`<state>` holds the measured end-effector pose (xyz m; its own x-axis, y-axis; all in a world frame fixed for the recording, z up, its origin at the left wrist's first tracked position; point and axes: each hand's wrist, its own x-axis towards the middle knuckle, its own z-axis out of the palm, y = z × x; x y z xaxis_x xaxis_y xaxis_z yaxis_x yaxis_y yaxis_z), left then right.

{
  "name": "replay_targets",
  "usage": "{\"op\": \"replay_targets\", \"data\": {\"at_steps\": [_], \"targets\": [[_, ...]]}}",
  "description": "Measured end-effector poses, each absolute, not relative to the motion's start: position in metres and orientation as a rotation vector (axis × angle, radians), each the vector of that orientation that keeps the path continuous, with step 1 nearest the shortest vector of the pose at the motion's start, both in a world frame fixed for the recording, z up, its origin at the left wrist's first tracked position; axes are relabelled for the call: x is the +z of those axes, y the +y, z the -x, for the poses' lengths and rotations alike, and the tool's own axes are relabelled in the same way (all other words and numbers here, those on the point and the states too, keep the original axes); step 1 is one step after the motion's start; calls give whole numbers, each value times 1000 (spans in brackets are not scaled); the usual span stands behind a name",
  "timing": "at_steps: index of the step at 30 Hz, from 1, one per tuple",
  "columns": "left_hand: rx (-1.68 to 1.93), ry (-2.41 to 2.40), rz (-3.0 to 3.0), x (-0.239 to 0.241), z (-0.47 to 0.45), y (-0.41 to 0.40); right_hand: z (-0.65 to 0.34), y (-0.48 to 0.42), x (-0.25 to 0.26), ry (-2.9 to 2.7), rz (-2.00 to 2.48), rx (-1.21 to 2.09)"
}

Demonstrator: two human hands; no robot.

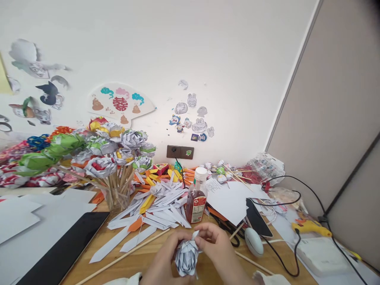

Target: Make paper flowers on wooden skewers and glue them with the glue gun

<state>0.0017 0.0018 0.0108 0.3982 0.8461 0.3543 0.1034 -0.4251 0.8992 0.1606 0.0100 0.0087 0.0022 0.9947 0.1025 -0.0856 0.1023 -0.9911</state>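
Note:
A white folded paper flower with layered petals is held low over the wooden table, near the bottom middle. My left hand wraps around its left side, fingers closed on it. On its upper right, my right hand pinches a small white paper tip that sticks up from the flower. Part of the fingers is hidden behind the flower. Just beyond my hands lies a pile of folded paper strips, mostly white with some orange and yellow. A glass bottle of red sauce with a white cap stands behind my right hand.
Finished paper flowers on sticks stand in a clear container at left. A black tablet-like slab lies front left, beside a long wooden stick. To the right are a white mouse, cables, and a yellow glue gun.

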Motion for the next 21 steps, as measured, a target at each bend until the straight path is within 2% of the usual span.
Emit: {"op": "replay_targets", "data": {"at_steps": [7, 21], "targets": [[1130, 774, -1803, 12, 1, 5, -160, 9, 9, -1145, 1006, 1346], [991, 929, -1973, 24, 1, -2, -171, 10, 9, -1440, 1131, 1167]]}}
